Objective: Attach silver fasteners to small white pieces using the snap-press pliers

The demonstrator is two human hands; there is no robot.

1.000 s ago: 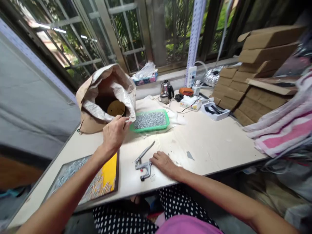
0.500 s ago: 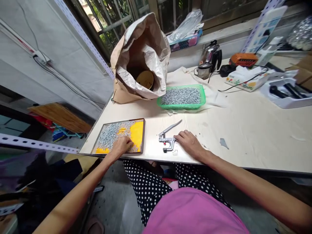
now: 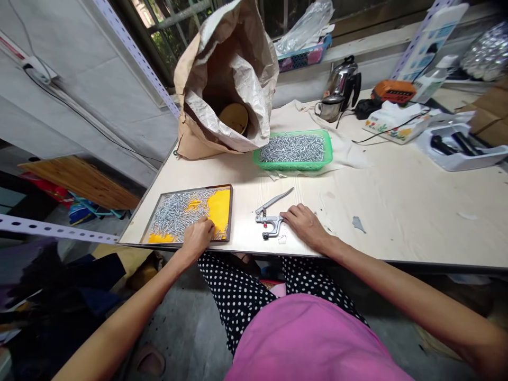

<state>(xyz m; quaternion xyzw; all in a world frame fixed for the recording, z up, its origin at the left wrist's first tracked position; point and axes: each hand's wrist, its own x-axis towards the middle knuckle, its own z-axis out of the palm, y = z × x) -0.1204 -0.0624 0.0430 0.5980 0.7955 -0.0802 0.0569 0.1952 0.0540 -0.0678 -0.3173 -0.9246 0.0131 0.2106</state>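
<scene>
My left hand (image 3: pixel 198 234) is over the near edge of a shallow tray (image 3: pixel 230 211) with a yellow bottom. Its fingers are curled down among small silvery metal pins (image 3: pixel 170 214), and the fingertips are hidden, so I cannot make out what they pinch. To the right, metal hand pliers (image 3: pixel 273 219) of the snap-setting sort lie on the table, jaws apart, with a red tip between them. My right hand (image 3: pixel 305 225) rests on the tabletop, its closed fingers on the end of the lower handle.
Behind the pliers stands a green basket (image 3: pixel 329 151) full of similar silvery pieces. A large open paper sack (image 3: pixel 194 140) is at its left. A kettle (image 3: pixel 345 79), an orange battery-like block (image 3: pixel 393 91) and a white tray (image 3: pixel 456 160) stand at the back right. A grey scrap (image 3: pixel 358 224) lies right of my right hand.
The whole view has shifted slightly. Both hands keep nearly the same places, the left at the tray of pins and the right on the pliers' handle.
</scene>
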